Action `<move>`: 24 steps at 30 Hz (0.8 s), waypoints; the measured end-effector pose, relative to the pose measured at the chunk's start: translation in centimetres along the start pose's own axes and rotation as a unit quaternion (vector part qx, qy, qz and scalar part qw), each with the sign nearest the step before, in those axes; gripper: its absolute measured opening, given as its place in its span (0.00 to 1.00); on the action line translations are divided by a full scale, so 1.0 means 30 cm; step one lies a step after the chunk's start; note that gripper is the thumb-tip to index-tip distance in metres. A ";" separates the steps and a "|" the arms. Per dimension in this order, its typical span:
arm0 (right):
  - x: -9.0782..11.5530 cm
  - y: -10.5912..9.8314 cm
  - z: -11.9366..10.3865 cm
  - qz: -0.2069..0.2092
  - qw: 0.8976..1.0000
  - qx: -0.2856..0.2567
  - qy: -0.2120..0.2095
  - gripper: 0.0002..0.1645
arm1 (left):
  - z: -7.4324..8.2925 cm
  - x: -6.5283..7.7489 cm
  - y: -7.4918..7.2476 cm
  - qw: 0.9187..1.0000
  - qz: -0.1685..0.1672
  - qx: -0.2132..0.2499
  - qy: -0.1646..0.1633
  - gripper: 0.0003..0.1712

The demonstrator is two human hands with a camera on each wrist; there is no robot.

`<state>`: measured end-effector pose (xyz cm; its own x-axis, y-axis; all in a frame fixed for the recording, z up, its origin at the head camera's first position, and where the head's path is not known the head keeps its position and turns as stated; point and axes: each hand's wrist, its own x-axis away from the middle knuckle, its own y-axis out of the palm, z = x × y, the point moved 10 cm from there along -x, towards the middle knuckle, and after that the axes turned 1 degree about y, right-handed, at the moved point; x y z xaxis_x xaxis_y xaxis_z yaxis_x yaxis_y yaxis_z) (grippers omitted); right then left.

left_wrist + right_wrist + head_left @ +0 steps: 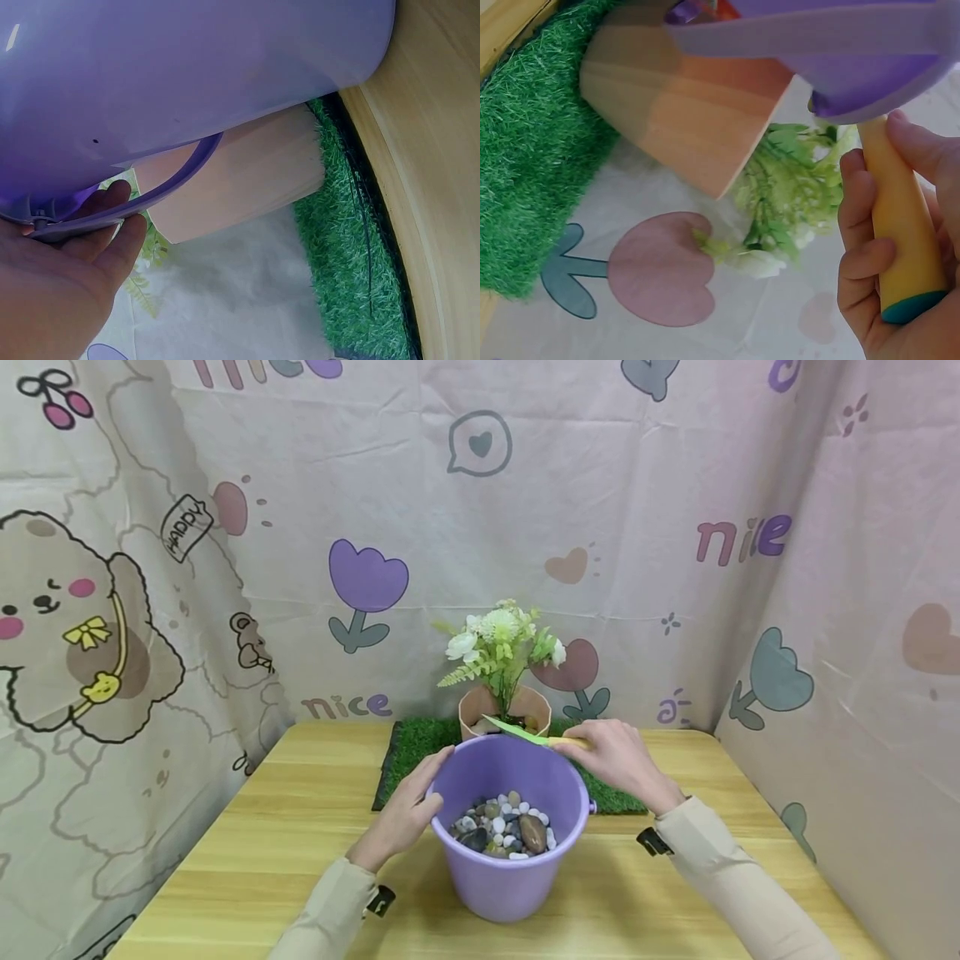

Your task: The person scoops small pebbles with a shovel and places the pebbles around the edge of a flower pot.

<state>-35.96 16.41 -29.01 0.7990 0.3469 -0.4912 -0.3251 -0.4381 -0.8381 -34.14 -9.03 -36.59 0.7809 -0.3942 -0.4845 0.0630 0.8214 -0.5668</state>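
A purple bucket (498, 881) stands on the table with pebbles (498, 827) of several colours in its bottom. My left hand (405, 814) grips its left rim, and in the left wrist view the fingers (116, 244) lie by the bucket's handle (176, 176). Above the far right rim, my right hand (618, 756) holds a small trowel with a green blade (517, 730), which points left over the far rim. Its yellow handle (904, 217) with a teal end sits in the curled fingers in the right wrist view. The blade is hidden there.
Just behind the bucket, a pale pink flowerpot (467, 714) with white flowers and green leaves (498, 647) stands on a green turf mat (420, 747). Stones show inside the pot. A printed cloth (480, 527) hangs behind and beside the wooden table (300, 835).
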 end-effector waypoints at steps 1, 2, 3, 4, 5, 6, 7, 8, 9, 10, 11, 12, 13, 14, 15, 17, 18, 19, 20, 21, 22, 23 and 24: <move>0.004 -0.009 -0.009 0.003 1.000 0.000 -0.006 0.11 | 0.000 0.000 0.000 1.000 0.000 -0.001 0.000 0.39; 0.008 -0.018 -0.018 0.006 1.000 0.003 -0.011 0.10 | 0.001 -0.002 -0.001 1.000 0.001 -0.003 0.002 0.39; 0.012 -0.027 -0.027 0.008 1.000 0.004 -0.016 0.10 | 0.002 -0.003 -0.002 1.000 0.002 -0.004 0.003 0.40; 0.015 -0.033 -0.034 0.008 1.000 0.002 -0.020 0.09 | 0.003 -0.003 -0.003 1.000 0.003 -0.005 0.005 0.40; 0.019 -0.040 -0.042 0.007 1.000 0.001 -0.023 0.09 | 0.005 -0.003 -0.004 1.000 0.004 -0.007 0.008 0.40; 0.022 -0.044 -0.048 0.003 1.000 -0.001 -0.025 0.08 | 0.006 -0.004 -0.004 1.000 0.004 -0.007 0.009 0.40; 0.025 -0.046 -0.055 -0.003 1.000 -0.003 -0.026 0.08 | 0.008 -0.004 -0.004 1.000 0.004 -0.007 0.010 0.40; 0.028 -0.047 -0.061 -0.011 1.000 -0.007 -0.026 0.09 | 0.008 -0.004 -0.003 1.000 0.004 -0.009 0.011 0.40; 0.031 -0.046 -0.067 -0.020 0.999 -0.012 -0.027 0.09 | 0.008 -0.003 -0.001 1.000 0.002 -0.010 0.011 0.40; 0.034 -0.046 -0.073 -0.029 0.999 -0.015 -0.028 0.09 | 0.008 -0.004 0.000 1.000 0.001 -0.011 0.011 0.40; 0.035 -0.045 -0.081 -0.038 0.999 -0.017 -0.031 0.09 | 0.007 -0.005 0.000 1.000 0.000 -0.013 0.012 0.40; 0.037 -0.044 -0.088 -0.047 0.998 -0.020 -0.034 0.10 | 0.007 -0.005 0.001 1.000 -0.001 -0.013 0.011 0.40; 0.037 -0.045 -0.096 -0.054 0.998 -0.021 -0.038 0.11 | 0.006 -0.005 0.001 1.000 -0.001 -0.014 0.011 0.40; 0.038 -0.045 -0.104 -0.061 0.997 -0.024 -0.042 0.11 | 0.005 -0.006 0.001 1.000 -0.001 -0.014 0.010 0.40; 0.037 -0.046 -0.110 -0.066 0.996 -0.026 -0.047 0.11 | 0.004 -0.006 0.001 1.000 0.000 -0.013 0.010 0.40; 0.036 -0.048 -0.122 -0.076 0.995 -0.028 -0.055 0.12 | 0.005 -0.006 -0.002 1.000 0.003 -0.012 0.012 0.40; 0.035 -0.050 -0.127 -0.082 0.995 -0.028 -0.058 0.13 | 0.004 -0.006 -0.002 1.000 0.003 -0.012 0.011 0.40; 0.035 -0.051 -0.132 -0.088 0.994 -0.024 -0.061 0.13 | 0.005 -0.006 -0.001 1.000 0.003 -0.013 0.011 0.40; 0.034 -0.051 -0.137 -0.097 0.993 -0.018 -0.062 0.13 | 0.005 -0.005 -0.001 1.000 0.002 -0.012 0.011 0.40; 0.032 -0.050 -0.143 -0.108 0.992 -0.008 -0.066 0.14 | 0.005 -0.004 0.000 1.000 0.002 -0.012 0.011 0.40; 0.030 -0.048 -0.151 -0.120 0.990 0.002 -0.070 0.14 | 0.004 -0.003 0.000 1.000 0.001 -0.013 0.009 0.40; 0.028 -0.046 -0.160 -0.133 0.988 0.010 -0.073 0.14 | 0.003 -0.002 0.000 1.000 0.000 -0.011 0.006 0.40; 0.026 -0.045 -0.170 -0.146 0.986 0.020 -0.078 0.13 | 0.002 -0.001 0.000 1.000 -0.001 -0.010 0.003 0.40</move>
<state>-32.32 13.04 -27.04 0.7753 0.5779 -0.2548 -0.1147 -0.2678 -0.9566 -34.12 -8.99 -36.54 0.7770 -0.3981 -0.4876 0.0519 0.8125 -0.5806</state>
